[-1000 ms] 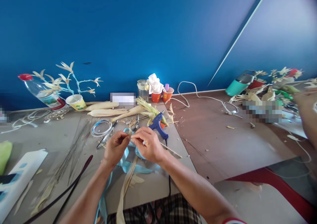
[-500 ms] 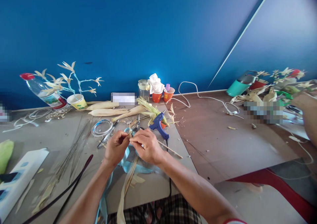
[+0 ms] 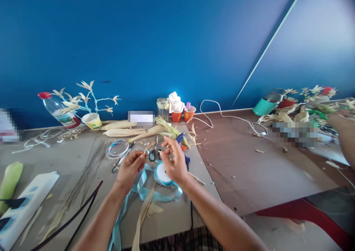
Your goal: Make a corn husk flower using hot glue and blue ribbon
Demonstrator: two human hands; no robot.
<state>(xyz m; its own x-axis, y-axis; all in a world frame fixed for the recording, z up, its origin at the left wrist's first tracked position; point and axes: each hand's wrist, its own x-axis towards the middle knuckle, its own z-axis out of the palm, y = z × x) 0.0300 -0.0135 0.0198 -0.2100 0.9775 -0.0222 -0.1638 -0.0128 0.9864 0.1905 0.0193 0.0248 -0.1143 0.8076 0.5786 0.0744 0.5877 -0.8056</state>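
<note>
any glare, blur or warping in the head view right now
In the head view, a bright glow sits on the blue wall above the white tissue; the wall pales toward upper right, its corner dark; blocky pixelation masks several patches; and the tiny piece in the left hand is too indistinct to identify.

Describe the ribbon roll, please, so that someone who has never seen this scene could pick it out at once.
Below the blue wall, find the grey tabletop, then the right hand over it. Partly hidden behind that hand is the ribbon roll, with loose ribbon looping beside it. Unlike the open whitish coil farther left, it has a solid white face edged in pale blue.
</note>
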